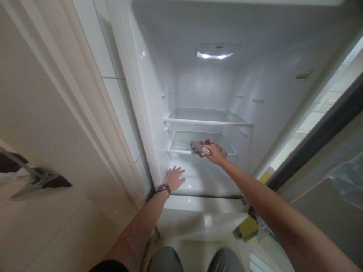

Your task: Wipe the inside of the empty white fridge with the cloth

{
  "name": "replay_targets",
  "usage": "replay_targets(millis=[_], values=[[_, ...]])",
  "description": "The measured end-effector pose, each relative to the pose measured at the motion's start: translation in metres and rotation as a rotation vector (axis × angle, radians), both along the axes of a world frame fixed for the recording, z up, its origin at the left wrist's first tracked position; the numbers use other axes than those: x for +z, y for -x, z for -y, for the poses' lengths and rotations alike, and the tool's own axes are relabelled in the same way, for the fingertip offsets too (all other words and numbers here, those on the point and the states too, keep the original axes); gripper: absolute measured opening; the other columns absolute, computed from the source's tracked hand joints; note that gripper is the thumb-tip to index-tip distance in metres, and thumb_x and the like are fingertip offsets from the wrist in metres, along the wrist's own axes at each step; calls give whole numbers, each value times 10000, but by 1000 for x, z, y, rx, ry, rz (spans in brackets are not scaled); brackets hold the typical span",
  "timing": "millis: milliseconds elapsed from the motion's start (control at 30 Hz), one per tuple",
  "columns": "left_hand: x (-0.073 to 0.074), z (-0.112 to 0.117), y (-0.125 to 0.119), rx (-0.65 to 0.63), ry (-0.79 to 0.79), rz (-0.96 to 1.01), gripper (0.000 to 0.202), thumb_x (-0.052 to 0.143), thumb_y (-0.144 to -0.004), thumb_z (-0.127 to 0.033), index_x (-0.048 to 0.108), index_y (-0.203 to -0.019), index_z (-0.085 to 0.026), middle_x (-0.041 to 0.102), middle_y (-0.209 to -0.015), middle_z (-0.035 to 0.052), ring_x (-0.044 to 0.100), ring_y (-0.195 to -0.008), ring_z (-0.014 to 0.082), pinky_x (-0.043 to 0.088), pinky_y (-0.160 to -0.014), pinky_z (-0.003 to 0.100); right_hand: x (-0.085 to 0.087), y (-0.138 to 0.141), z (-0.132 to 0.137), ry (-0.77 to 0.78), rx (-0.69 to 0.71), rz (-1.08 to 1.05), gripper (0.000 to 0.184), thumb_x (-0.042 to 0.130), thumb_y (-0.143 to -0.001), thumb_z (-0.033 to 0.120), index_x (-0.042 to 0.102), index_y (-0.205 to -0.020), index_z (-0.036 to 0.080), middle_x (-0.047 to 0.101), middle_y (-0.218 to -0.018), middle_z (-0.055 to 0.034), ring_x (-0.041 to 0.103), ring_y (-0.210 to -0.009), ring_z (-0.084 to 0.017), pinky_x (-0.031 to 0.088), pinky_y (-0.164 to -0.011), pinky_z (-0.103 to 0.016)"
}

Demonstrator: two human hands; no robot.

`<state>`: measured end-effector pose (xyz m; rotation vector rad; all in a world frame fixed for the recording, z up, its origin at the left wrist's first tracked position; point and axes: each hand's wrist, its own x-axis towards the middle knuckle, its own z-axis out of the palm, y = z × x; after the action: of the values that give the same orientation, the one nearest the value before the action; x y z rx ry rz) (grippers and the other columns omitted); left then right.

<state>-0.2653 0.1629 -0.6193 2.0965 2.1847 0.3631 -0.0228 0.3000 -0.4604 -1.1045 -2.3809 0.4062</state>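
Observation:
An open white fridge (159,113) stands before me with its inside lit. My right hand (214,153) is closed on a crumpled grey-brown cloth (198,146) and presses it on the front of the lower glass shelf (181,145). My left hand (173,177), with a watch on the wrist, rests flat with fingers spread on the fridge's bottom floor (204,177), near the left wall. A second glass shelf (204,115) sits above, bare.
The fridge door (326,177) stands open at the right, with clear plastic wrap on it. A tiled wall and white door frame (93,113) are at the left. A yellow object (248,226) lies on the floor by the fridge base. My knees show at the bottom.

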Motion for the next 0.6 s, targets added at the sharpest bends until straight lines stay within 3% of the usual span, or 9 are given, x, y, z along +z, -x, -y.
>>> replay_targets(millis=[100, 167, 300, 467, 600], values=[[2, 1, -1, 8, 10, 13, 593, 528, -978, -514, 511, -1544, -338, 389, -1674, -15, 244, -1591, 307, 168, -1293, 590, -2, 11, 1, 19, -111, -254, 475, 575, -776, 220, 701, -1233, 253, 721, -1202, -86, 606, -1218, -289, 374, -1169, -515], [3, 2, -2, 1, 5, 14, 593, 534, -973, -512, 516, -1539, -338, 399, -1669, -13, 246, -1590, 312, 172, -1289, 599, 1, 33, -1, 55, -161, -439, 447, 535, -808, 281, 669, -1229, 216, 723, -1162, -90, 631, -1125, -260, 459, -1087, -451], [5, 4, -2, -21, -15, 5, 577, 535, -970, -511, 534, -1520, -334, 420, -1658, -5, 262, -1580, 324, 196, -1279, 609, 10, 112, 4, 172, -132, -756, 464, 445, -876, 372, 582, -1278, 187, 707, -1205, -76, 645, -1071, -185, 525, -1001, -336], [6, 5, -2, -39, 5, 15, 612, 534, -965, -524, 515, -1537, -308, 422, -1656, 37, 265, -1573, 351, 205, -1270, 625, 8, 225, 27, 324, 44, -942, 471, 519, -842, 382, 569, -1290, 243, 714, -1205, -26, 671, -1037, -148, 538, -1005, -301], [6, 7, -3, -28, 6, 52, 633, 558, -944, -526, 505, -1543, -329, 413, -1660, 28, 234, -1582, 352, 168, -1276, 644, 5, 274, 4, 448, 35, -1146, 536, 551, -823, 411, 518, -1342, 280, 718, -1165, 1, 651, -1089, -134, 497, -1086, -327]])
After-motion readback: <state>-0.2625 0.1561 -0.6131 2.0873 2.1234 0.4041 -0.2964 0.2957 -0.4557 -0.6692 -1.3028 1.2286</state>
